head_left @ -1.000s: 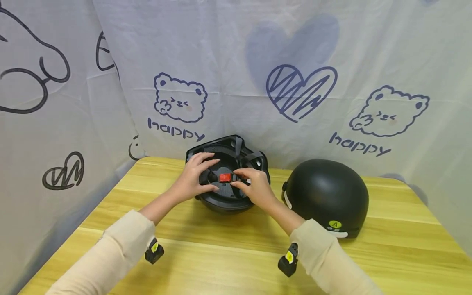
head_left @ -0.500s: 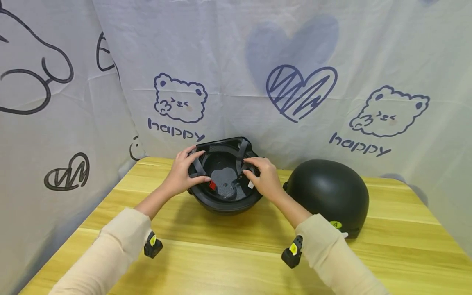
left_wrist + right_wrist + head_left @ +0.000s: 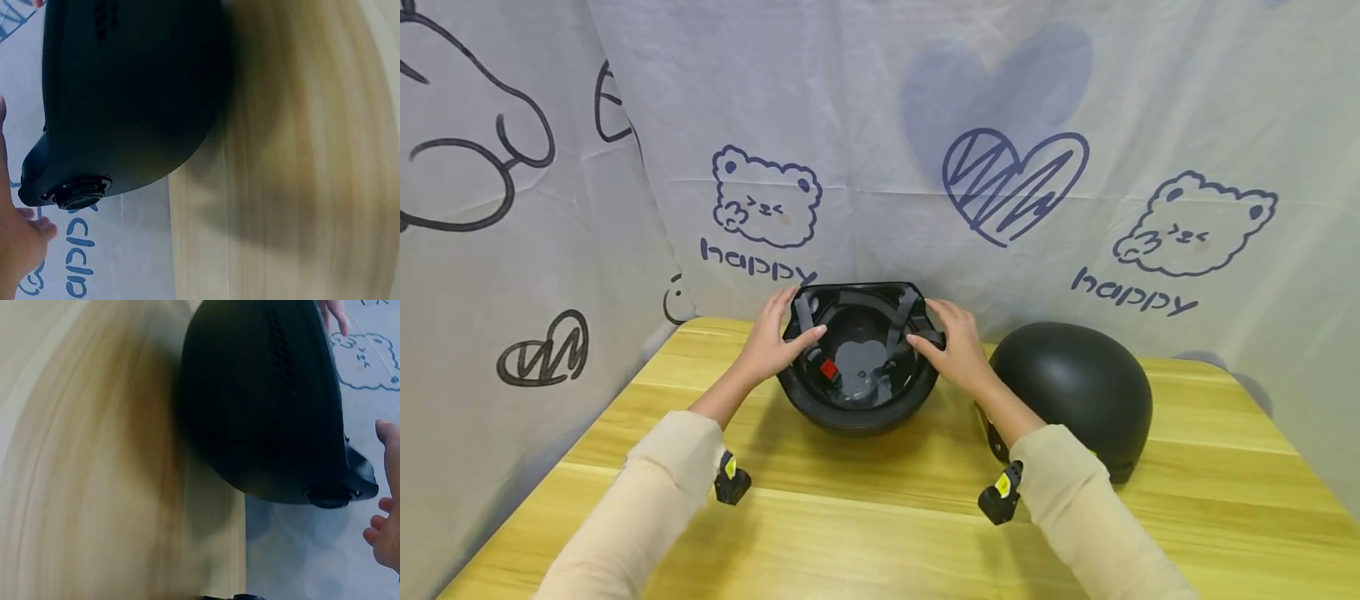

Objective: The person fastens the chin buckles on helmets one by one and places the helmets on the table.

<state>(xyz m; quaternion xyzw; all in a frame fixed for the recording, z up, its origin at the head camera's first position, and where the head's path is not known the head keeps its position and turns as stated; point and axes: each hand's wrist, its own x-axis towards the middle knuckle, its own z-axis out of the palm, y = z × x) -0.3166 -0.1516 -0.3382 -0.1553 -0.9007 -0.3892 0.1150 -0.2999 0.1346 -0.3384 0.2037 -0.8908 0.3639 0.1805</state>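
Observation:
An upturned black helmet rests on the table, its hollow inside facing me. Grey straps run down both inner sides, and a red buckle piece lies inside at the left. My left hand is at the helmet's left edge, thumb extended over the rim. On the opposite edge is my right hand, its thumb likewise over the rim. Both wrist views show the helmet's dark outer shell with the fingers spread near its edge. Neither hand visibly grips it; whether the fingertips touch it is unclear.
A second black helmet stands dome up to the right, close to my right forearm. The wooden table ends at a white cloth backdrop with drawings, just behind the helmets.
My hands have parted from the chin strap buckle at the middle and moved outward to the helmet's sides. The strap ends now lie apart inside; the helmet has turned to face me squarely.

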